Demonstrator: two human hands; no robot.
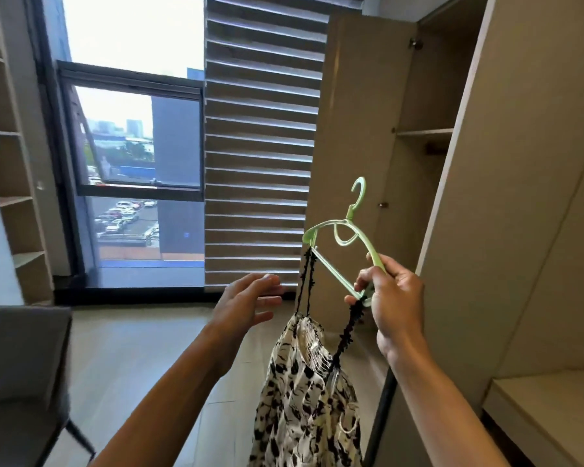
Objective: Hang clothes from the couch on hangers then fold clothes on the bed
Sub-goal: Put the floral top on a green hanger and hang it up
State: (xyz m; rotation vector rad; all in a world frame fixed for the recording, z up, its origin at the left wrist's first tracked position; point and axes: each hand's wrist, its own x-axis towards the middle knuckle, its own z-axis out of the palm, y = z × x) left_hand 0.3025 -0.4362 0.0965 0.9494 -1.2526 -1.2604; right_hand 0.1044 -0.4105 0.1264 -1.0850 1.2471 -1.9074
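Dress (304,399) on hanger (334,272), right hand (393,298) grips; wardrobe (418,79) open.

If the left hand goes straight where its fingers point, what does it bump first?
Probably the black strap hanging from the green hanger; the left hand has open fingers aimed at it, though depth is unclear.
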